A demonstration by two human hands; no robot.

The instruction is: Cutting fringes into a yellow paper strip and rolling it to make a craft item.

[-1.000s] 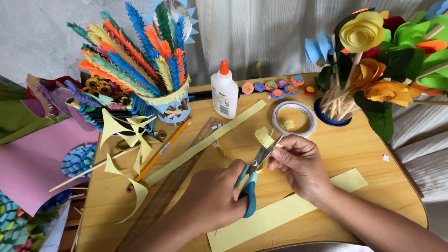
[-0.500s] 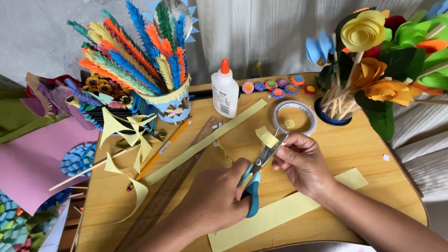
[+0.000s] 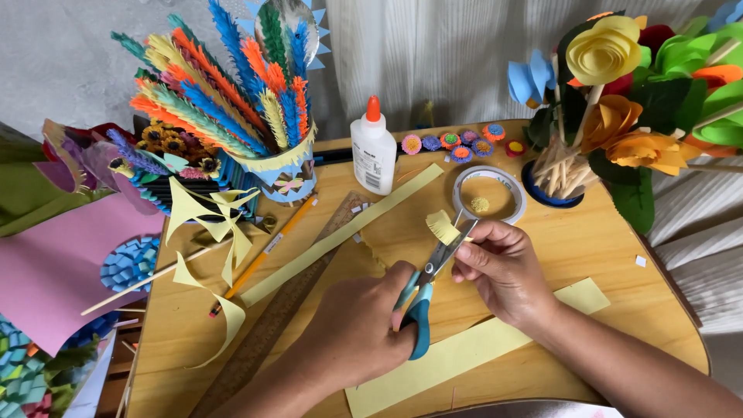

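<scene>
Wooden table (image 3: pixel 619 255), rounded corner at right; bare surface open between the hands and the near edge, and to the right of the tape ring.

Left hand (image 3: pixel 364 329): fingers closed through the blue handles of the scissors (image 3: pixel 424 298), blades pointing up toward the paper.

Right hand (image 3: pixel 503 267): fingertips pinched together on a small fringed yellow paper strip (image 3: pixel 443 227), held above the table just in front of the tape ring, at the scissor tips.

Tape ring (image 3: pixel 489 193): white, flat on the table, a small yellow scrap inside.

Decorated cup (image 3: pixel 286 174): holds upright paper feathers in orange, blue, green and yellow.

Dark blue pot (image 3: pixel 546 193): holds wooden sticks bearing paper flowers, yellow and orange.

Glue bottle (image 3: pixel 373 147): white, orange cap, upright behind a long yellow strip (image 3: pixel 340 236); label print too small to tell.

Wooden ruler (image 3: pixel 282 313), pencil (image 3: pixel 267 244): lying diagonally at left.

Wide yellow strip (image 3: pixel 464 352): flat near the front edge, under the forearms.
</scene>
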